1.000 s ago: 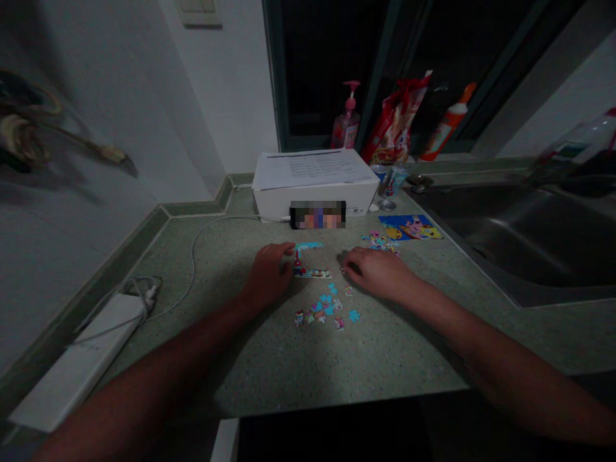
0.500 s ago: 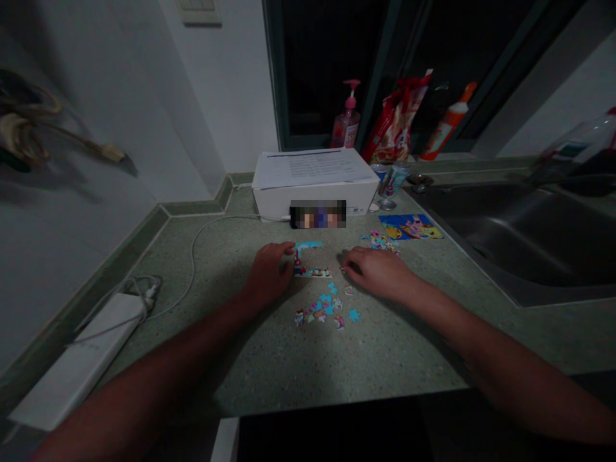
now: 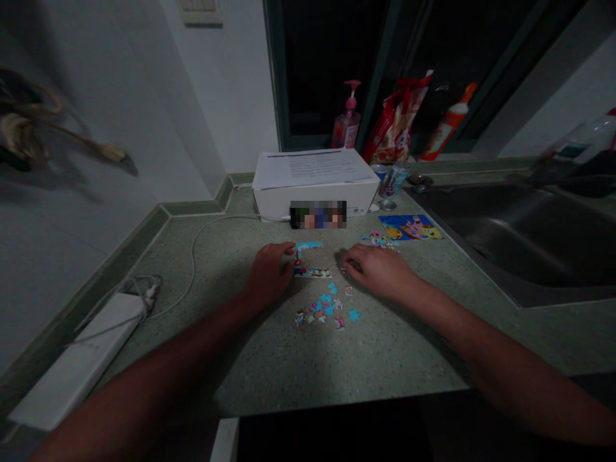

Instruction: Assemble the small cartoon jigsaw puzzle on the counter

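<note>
A partly joined jigsaw puzzle (image 3: 315, 273) lies on the counter, with a light blue strip along its far side, a left edge and a near row of small figures. My left hand (image 3: 270, 273) rests at its left edge, thumb and fingers apart. To the right of the puzzle, my right hand (image 3: 378, 268) is closed at the fingertips around a small puzzle piece (image 3: 343, 270), mostly hidden. Loose puzzle pieces (image 3: 328, 307), blue and multicoloured, are scattered on the near side. Another pile of pieces (image 3: 380, 239) sits just beyond my right hand.
Behind the puzzle, a phone (image 3: 317, 215) with a blurred screen leans on a white box (image 3: 315, 183). A colourful picture card (image 3: 410, 227) lies beside the sink (image 3: 529, 237). Cans (image 3: 395, 181) stand near the box. At left are a cable (image 3: 192, 256) and a white power strip (image 3: 79, 359).
</note>
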Tool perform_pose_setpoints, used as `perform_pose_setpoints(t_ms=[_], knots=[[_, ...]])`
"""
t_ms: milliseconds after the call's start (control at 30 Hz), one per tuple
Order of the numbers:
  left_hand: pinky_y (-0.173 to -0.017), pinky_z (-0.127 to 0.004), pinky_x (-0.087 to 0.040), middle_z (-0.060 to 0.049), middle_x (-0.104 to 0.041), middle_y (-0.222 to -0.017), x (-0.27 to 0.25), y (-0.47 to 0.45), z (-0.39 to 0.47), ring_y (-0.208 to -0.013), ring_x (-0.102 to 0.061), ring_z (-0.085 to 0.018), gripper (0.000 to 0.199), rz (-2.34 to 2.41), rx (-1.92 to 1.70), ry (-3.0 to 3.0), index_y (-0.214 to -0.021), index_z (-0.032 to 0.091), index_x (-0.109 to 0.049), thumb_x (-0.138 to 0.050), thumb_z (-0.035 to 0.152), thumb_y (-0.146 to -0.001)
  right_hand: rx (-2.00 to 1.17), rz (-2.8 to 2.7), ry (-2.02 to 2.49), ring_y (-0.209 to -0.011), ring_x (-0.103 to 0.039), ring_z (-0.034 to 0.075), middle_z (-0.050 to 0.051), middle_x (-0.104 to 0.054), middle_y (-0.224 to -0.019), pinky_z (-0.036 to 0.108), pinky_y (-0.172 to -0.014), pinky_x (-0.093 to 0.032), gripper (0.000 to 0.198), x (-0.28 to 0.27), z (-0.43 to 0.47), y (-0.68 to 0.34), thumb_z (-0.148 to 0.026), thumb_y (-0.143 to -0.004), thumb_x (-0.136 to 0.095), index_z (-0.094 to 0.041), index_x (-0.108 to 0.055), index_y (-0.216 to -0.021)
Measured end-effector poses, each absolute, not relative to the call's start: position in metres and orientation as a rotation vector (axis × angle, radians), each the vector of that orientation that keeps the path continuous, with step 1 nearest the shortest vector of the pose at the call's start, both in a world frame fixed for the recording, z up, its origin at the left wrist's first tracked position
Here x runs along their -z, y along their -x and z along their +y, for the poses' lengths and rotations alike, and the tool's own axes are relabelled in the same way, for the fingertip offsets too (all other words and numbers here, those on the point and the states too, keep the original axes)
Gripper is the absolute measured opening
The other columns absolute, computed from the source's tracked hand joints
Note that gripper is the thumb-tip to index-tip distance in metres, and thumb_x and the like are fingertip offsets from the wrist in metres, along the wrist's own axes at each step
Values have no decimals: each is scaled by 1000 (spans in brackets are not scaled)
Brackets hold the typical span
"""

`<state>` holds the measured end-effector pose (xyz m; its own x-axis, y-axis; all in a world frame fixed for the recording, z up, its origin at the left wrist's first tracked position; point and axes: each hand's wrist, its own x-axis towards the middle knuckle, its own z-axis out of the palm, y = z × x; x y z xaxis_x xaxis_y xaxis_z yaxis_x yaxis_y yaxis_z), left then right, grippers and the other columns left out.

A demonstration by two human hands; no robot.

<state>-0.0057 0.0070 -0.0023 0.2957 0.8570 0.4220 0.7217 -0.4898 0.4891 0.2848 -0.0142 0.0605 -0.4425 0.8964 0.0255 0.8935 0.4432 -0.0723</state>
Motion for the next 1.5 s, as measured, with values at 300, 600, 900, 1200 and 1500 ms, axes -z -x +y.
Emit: perform_pose_setpoints(t_ms=[300,600,900,1200,1500], knots=[[-113,-52,-57,-10,-80,-118,7,6,8,-116,-74,-31,43,1456,-1007,-2383,-131,20,-70,-59,15,-89,-108,-2642,1641,-86,-75,24,12,-83,-109,35,-71,-47,29,-58,-13,-284,-26,-107,-52,-19,-80,-107],[-115,-51,-55,-10,-80,-121,3,5,7,-116,-73,-30,43,1457,-979,-2370,-132,20,-70,-59,14,-90,-136,-2614,1638,-87,-75,26,12,-83,-109,36,-72,-47,28,-56,-12,-285,-26,-107,-52,-20,-80,-108],[-114,-55,-55,-11,-80,-121,2,5,7,-118,-72,-31,43,1439,-979,-2372,-132,18,-69,-60,14,-91,-182,-2653,1452,-85,-70,22,9,-78,-103,34,-71,-42,22,-60,-16,-283,-24,-105,-56,-20,-78,-103],[-113,-55,-56,-11,-80,-120,3,5,8,-116,-73,-31,42,1430,-989,-2374,-132,19,-69,-60,14,-90,-440,-2761,1110,-86,-70,19,5,-75,-103,31,-72,-43,17,-50,-28,-272,-16,-104,-62,-22,-78,-100],[-115,-54,-56,-10,-80,-119,3,4,7,-116,-74,-31,44,1442,-1001,-2361,-131,20,-69,-61,14,-88,-449,-2813,1122,-88,-72,21,6,-76,-106,32,-73,-44,13,-55,-32,-267,-20,-101,-66,-23,-79,-105]])
